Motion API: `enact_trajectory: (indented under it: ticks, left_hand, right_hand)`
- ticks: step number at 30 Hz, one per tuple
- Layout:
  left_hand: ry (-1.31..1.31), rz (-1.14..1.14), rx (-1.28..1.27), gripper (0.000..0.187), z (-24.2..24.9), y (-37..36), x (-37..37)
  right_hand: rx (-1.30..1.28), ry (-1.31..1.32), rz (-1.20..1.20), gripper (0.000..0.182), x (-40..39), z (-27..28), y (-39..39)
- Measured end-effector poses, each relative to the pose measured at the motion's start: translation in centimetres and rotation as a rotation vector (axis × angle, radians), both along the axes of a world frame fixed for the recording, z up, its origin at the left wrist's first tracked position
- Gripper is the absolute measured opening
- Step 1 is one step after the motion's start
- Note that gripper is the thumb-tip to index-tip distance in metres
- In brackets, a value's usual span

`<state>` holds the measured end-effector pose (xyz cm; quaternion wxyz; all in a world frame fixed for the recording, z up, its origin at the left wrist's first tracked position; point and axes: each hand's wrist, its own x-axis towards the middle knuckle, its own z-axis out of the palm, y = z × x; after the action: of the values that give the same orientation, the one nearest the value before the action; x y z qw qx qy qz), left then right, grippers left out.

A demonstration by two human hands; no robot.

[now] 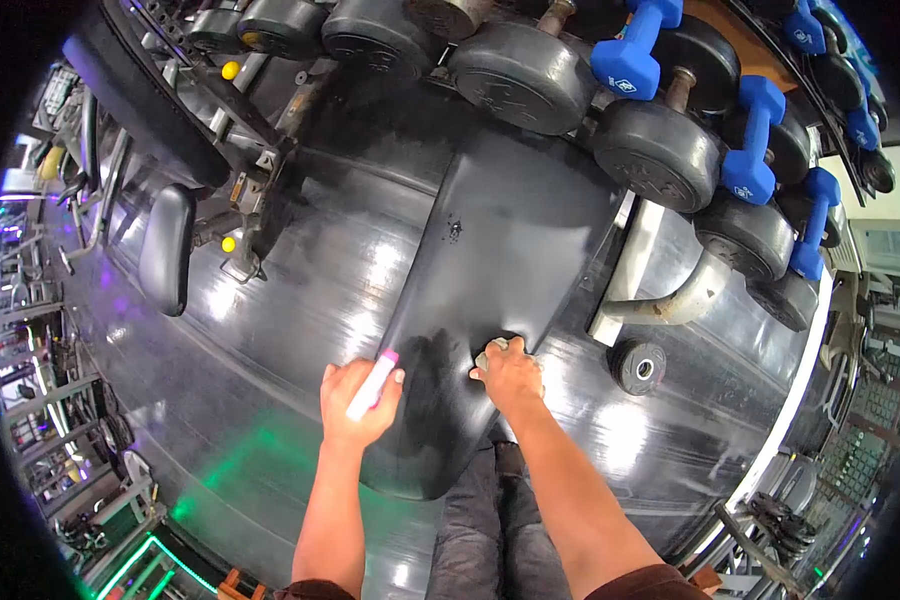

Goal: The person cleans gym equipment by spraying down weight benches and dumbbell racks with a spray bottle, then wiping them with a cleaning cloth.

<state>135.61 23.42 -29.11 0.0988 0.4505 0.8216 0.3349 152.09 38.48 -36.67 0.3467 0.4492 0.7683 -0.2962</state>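
Note:
My left hand [358,402] is closed around a white bottle with a pink top [374,384], held over the left edge of a long black padded bench [510,235]. My right hand [511,377] presses a crumpled greyish cloth [491,352] against the bench's right edge, with the fingers curled over it. Dark wet-looking patches show on the pad near both hands, and a small dark spotted mark [454,229] lies further up. Most of the cloth is hidden under my right hand.
A rack of black dumbbells [523,78] and blue dumbbells [626,66] spans the top and right. A small weight plate [638,367] lies on the floor beside the rack's metal leg [630,270]. Another padded seat [167,250] with a frame stands at the left.

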Motion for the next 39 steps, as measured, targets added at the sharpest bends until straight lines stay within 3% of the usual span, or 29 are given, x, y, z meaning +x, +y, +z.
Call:
enact_trajectory:
  ticks: [4,17,25,29,33,37,39]
  left_hand:
    - [-0.058,-0.138,-0.003,0.017,0.4,0.6,1.7]
    - [-0.162,-0.245,0.053,0.021,1.4,4.6,4.7]
    - [-0.284,-0.129,0.107,0.015,-0.5,1.5,3.1]
    - [-0.277,0.072,0.270,0.007,-4.3,-0.7,4.2]
    - [-0.324,0.283,0.185,0.006,-5.5,-0.5,4.5]
    - [-0.698,0.369,0.137,0.007,-6.2,0.4,5.2]
    - [-0.690,0.385,0.139,0.007,-6.1,-0.3,5.3]
  right_hand:
    - [0.019,0.004,0.010,0.055,0.2,-0.5,-0.2]
    - [-0.023,0.021,-0.042,0.048,-0.2,0.2,0.4]
    - [-0.046,-0.023,-0.022,0.051,-0.5,0.5,0.5]
    - [-0.028,-0.025,-0.014,0.052,-0.6,0.8,0.3]
    - [0.018,0.018,0.010,0.052,0.1,-0.5,-0.2]
    - [-0.002,0.023,0.029,0.054,0.3,-0.5,0.2]
    - [-0.034,0.048,0.065,0.055,0.3,-0.2,0.5]
